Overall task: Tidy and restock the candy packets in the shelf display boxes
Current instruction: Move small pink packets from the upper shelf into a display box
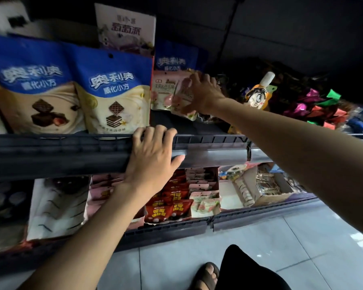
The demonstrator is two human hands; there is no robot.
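My right hand [201, 93] has its grip closed on a glossy, pale pink candy packet [181, 96], tilted, with pink fruit printed on it. My left hand [153, 151] grips the dark shelf rail [71, 147].

The left hand [153, 155] and the right hand [203, 93] are bare, and so are both forearms as far as the view shows them. Low in the view, a loose black fabric garment [245, 271] covers a leg. Just beside it, a foot wears a dark brown open-toed sandal [206, 275] with a broad strap behind the toes.
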